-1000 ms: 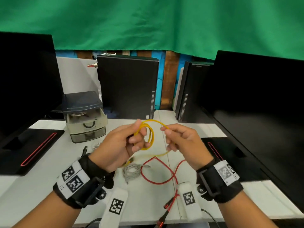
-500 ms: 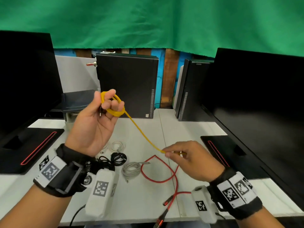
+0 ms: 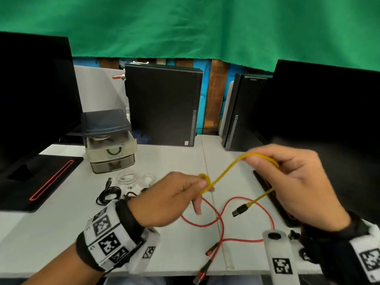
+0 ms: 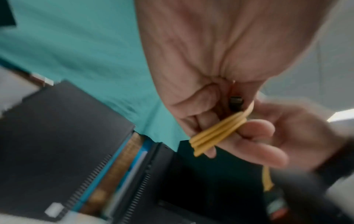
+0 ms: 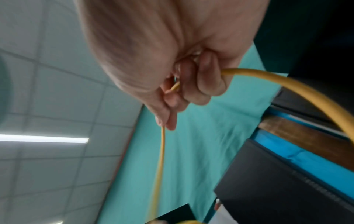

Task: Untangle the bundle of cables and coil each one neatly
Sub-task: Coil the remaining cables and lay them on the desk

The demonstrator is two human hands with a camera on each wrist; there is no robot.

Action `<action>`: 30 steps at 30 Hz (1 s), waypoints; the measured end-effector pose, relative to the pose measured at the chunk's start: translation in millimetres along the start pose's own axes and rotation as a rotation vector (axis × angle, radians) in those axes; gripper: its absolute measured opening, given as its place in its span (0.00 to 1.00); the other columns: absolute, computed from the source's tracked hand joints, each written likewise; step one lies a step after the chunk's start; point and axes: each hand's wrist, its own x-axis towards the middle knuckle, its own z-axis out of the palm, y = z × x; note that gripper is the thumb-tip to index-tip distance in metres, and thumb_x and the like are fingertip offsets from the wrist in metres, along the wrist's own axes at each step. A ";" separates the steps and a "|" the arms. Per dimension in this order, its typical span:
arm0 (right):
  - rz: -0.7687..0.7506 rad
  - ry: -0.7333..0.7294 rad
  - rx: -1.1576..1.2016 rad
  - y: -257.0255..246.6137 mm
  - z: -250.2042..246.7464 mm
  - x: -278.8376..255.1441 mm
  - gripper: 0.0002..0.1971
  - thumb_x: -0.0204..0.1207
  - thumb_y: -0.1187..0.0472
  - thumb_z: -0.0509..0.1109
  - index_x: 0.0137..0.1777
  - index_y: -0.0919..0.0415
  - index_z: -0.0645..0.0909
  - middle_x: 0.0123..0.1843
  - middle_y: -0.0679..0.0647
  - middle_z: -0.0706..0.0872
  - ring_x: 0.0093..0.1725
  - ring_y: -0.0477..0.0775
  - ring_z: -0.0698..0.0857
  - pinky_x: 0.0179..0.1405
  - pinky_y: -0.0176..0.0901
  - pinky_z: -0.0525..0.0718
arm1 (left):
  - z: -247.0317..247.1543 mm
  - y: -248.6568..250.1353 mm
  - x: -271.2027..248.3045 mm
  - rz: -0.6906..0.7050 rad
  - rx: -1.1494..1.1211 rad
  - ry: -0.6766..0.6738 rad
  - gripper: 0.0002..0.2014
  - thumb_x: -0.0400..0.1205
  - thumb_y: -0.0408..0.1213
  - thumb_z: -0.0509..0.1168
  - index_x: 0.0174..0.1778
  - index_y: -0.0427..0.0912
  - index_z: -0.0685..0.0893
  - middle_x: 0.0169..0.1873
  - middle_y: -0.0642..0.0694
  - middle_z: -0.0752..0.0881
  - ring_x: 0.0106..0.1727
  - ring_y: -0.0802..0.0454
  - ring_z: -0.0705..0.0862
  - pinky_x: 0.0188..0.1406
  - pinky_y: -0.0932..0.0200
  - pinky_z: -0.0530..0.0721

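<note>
From the head view, the left hand (image 3: 174,200) pinches the thin yellow rubber cable (image 3: 224,171), which runs up-right to the gripping right hand (image 3: 292,182); its black plug (image 3: 239,210) dangles below.

The left wrist view shows three wound turns clamped between fingers (image 4: 254,128).

In the right wrist view, curled fingers (image 5: 208,81) hold the cable's free stretch.

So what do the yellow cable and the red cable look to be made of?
Yellow cable: matte, rubbery-looking jacket, likely plastic or silicone; it bends smoothly without kinking, its plug black. Red cable: thin, possibly braided, too small to tell.
</note>
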 end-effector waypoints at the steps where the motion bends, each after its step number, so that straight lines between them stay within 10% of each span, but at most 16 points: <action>1: 0.036 0.084 0.027 12.6 -1.7 3.7 0.06 0.77 0.62 0.73 0.47 0.53 0.91 0.40 0.42 0.92 0.39 0.43 0.88 0.38 0.29 0.83 | 1.8 7.9 -2.0 0.004 -0.134 -0.081 0.28 0.91 0.45 0.51 0.35 0.32 0.87 0.36 0.55 0.91 0.62 0.60 0.86 0.72 0.62 0.74; 5: 0.196 0.100 0.031 61.5 12.1 8.8 0.08 0.80 0.64 0.72 0.49 0.50 0.91 0.43 0.39 0.93 0.42 0.36 0.88 0.43 0.27 0.81 | -11.1 36.9 -9.7 0.132 -0.719 -0.102 0.24 0.89 0.47 0.58 0.54 0.25 0.87 0.26 0.54 0.79 0.33 0.53 0.87 0.65 0.55 0.80; 10: 0.312 -0.348 0.035 60.1 70.7 -13.0 0.10 0.85 0.61 0.67 0.58 0.52 0.91 0.29 0.32 0.83 0.29 0.36 0.77 0.34 0.27 0.74 | -34.6 36.8 -4.3 0.153 -0.998 0.392 0.23 0.88 0.43 0.53 0.62 0.30 0.87 0.28 0.50 0.77 0.33 0.52 0.83 0.64 0.55 0.84; 15: 0.070 -0.622 -0.098 20.2 86.6 -28.0 0.11 0.87 0.56 0.62 0.63 0.52 0.84 0.32 0.45 0.80 0.33 0.50 0.81 0.40 0.40 0.81 | -38.8 1.2 3.4 0.085 -0.251 0.590 0.18 0.88 0.44 0.54 0.40 0.38 0.83 0.37 0.47 0.90 0.59 0.56 0.88 0.73 0.50 0.75; 17: 0.024 -0.579 -0.068 3.6 76.7 -26.7 0.10 0.88 0.54 0.62 0.59 0.53 0.85 0.33 0.43 0.81 0.34 0.50 0.81 0.39 0.43 0.81 | -34.5 -6.5 2.8 0.045 0.058 0.514 0.21 0.90 0.46 0.54 0.34 0.50 0.84 0.42 0.53 0.91 0.65 0.65 0.84 0.69 0.57 0.76; 20: -0.059 -0.357 -0.066 -3.3 56.5 -18.3 0.11 0.88 0.54 0.63 0.56 0.53 0.87 0.36 0.50 0.86 0.37 0.47 0.84 0.39 0.49 0.82 | -23.9 -5.1 -0.3 -0.026 0.120 0.290 0.20 0.89 0.49 0.53 0.44 0.50 0.89 0.32 0.61 0.87 0.45 0.69 0.85 0.49 0.67 0.76; 25: -0.208 0.017 -0.280 34.0 34.7 -1.7 0.09 0.86 0.55 0.65 0.55 0.56 0.87 0.40 0.33 0.83 0.38 0.40 0.83 0.39 0.29 0.78 | -3.4 9.5 -3.0 -0.040 -0.073 0.101 0.23 0.90 0.57 0.47 0.45 0.53 0.86 0.29 0.43 0.79 0.31 0.59 0.79 0.43 0.65 0.79; 30: -0.253 0.016 -0.479 69.7 46.8 -3.2 0.10 0.84 0.59 0.66 0.56 0.56 0.89 0.47 0.47 0.84 0.48 0.51 0.82 0.45 0.51 0.82 | 3.0 24.1 -5.3 -0.007 -0.481 -0.051 0.19 0.88 0.50 0.55 0.37 0.48 0.83 0.26 0.40 0.73 0.27 0.56 0.75 0.43 0.68 0.78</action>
